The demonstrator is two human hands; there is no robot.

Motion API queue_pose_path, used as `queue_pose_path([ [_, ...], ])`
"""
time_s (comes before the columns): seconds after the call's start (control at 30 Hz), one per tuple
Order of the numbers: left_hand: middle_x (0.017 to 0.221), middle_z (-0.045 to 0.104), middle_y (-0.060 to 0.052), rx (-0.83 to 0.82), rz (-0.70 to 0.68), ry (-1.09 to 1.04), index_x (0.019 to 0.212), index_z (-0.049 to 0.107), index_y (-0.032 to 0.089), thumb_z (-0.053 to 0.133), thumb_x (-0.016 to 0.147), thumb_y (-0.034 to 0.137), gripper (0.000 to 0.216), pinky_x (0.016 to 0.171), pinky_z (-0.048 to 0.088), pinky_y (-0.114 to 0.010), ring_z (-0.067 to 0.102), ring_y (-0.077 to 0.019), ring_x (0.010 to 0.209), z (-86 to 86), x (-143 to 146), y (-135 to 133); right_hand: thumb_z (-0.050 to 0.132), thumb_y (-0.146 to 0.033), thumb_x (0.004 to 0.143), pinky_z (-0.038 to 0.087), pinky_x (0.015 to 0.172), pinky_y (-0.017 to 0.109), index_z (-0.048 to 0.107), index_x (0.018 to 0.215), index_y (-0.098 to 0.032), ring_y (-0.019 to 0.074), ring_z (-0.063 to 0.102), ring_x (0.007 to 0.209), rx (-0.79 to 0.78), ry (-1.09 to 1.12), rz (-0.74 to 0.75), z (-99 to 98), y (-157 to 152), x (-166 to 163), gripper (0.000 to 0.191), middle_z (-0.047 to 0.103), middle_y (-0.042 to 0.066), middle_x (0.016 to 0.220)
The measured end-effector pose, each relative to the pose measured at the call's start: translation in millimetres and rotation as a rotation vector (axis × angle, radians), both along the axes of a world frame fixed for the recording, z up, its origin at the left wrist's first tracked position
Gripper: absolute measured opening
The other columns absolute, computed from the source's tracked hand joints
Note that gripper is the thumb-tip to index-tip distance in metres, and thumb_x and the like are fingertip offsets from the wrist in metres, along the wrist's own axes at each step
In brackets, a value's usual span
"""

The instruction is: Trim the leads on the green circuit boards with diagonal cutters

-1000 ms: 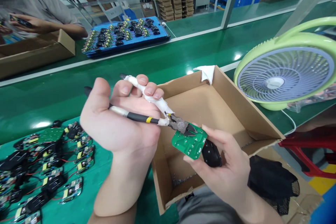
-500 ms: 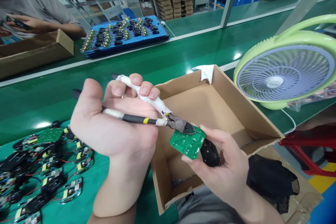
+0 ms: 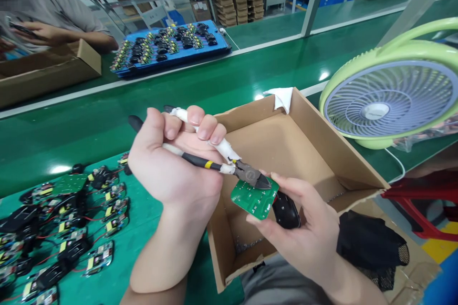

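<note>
My left hand (image 3: 179,157) is wrapped round the taped handles of a pair of cutting pliers (image 3: 248,174). The pliers' jaws lie against the solder side of a green circuit board (image 3: 252,200), near its upper right edge. My right hand (image 3: 300,219) pinches that board between thumb and fingers by its right side. A black plastic part (image 3: 286,210) sits under the board, against my right palm, with a bit of red beside it. Both hands are above an open cardboard box (image 3: 279,143) with small clippings on its bottom.
Several boards with black parts and red wires (image 3: 71,248) lie on the green mat at left. A blue tray (image 3: 171,47) of similar boards stands across the bench. A green fan (image 3: 375,109) is at right. A co-worker (image 3: 53,19) sits opposite, behind another cardboard box (image 3: 50,74).
My left hand has turned and moved right, its fingers closing further on the handles. The jaws have shifted slightly right and down across the board. My right hand has barely moved.
</note>
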State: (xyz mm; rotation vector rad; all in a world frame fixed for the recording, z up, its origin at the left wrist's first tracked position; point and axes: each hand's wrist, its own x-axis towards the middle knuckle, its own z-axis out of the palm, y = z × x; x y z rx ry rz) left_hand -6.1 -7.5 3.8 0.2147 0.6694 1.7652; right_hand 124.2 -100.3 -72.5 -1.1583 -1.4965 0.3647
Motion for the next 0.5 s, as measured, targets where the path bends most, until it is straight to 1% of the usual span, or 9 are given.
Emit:
queue_pose_path([
  [0.13, 0.062, 0.035, 0.001, 0.054, -0.019, 0.060, 0.065, 0.015, 0.022, 0.030, 0.104, 0.032, 0.043, 0.041, 0.032, -0.025, 0.033, -0.0101, 0.044, 3.1, 0.3, -0.4, 0.088, -0.031, 0.079, 0.068, 0.080, 0.031, 0.069, 0.110, -0.020, 0.0228, 0.081, 0.085, -0.009, -0.009, 0.017, 0.6, 0.7, 0.8, 0.038, 0.084, 0.008, 0.103],
  [0.2, 0.060, 0.034, 0.001, 0.058, 0.014, 0.060, 0.065, 0.014, 0.022, 0.028, 0.105, 0.035, 0.044, 0.040, 0.031, -0.025, 0.031, -0.0095, 0.043, 5.7, -2.1, 0.7, 0.089, -0.030, 0.077, 0.069, 0.081, 0.030, 0.070, 0.110, -0.021, 0.0222, 0.082, 0.084, -0.055, 0.058, 0.055, 2.0, 1.5, 1.9, 0.039, 0.084, 0.007, 0.102],
  [0.27, 0.059, 0.034, 0.002, 0.039, 0.083, 0.025, 0.066, 0.014, 0.023, 0.025, 0.105, 0.040, 0.045, 0.038, 0.031, -0.023, 0.030, -0.0086, 0.043, 8.6, -7.8, 3.0, 0.090, -0.027, 0.075, 0.068, 0.078, 0.026, 0.070, 0.109, -0.022, 0.0205, 0.082, 0.082, -0.137, 0.174, 0.119, 4.7, 2.7, 4.3, 0.040, 0.084, 0.005, 0.099],
  [0.33, 0.060, 0.038, 0.001, 0.027, 0.130, -0.021, 0.067, 0.017, 0.024, 0.024, 0.106, 0.043, 0.044, 0.041, 0.035, -0.023, 0.035, -0.0087, 0.045, 10.9, -16.5, 5.8, 0.092, -0.025, 0.072, 0.067, 0.073, 0.019, 0.071, 0.105, -0.023, 0.0181, 0.082, 0.078, -0.217, 0.295, 0.184, 8.4, 4.1, 7.7, 0.039, 0.084, 0.002, 0.093],
  [0.43, 0.065, 0.044, -0.002, 0.043, 0.141, -0.070, 0.067, 0.025, 0.024, 0.024, 0.106, 0.043, 0.043, 0.047, 0.043, -0.025, 0.048, -0.0108, 0.053, 12.1, -28.9, 9.3, 0.092, -0.025, 0.073, 0.064, 0.068, 0.013, 0.073, 0.100, -0.023, 0.0160, 0.082, 0.074, -0.267, 0.419, 0.257, 13.6, 5.4, 13.1, 0.034, 0.084, 0.001, 0.086],
  [0.5, 0.065, 0.044, -0.002, 0.043, 0.150, -0.078, 0.067, 0.026, 0.024, 0.026, 0.105, 0.042, 0.042, 0.047, 0.043, -0.024, 0.046, -0.0105, 0.053, 12.4, -32.4, 11.0, 0.091, -0.027, 0.075, 0.063, 0.068, 0.013, 0.074, 0.100, -0.023, 0.0160, 0.082, 0.073, -0.284, 0.456, 0.296, 15.7, 5.4, 15.8, 0.030, 0.084, 0.001, 0.085],
])
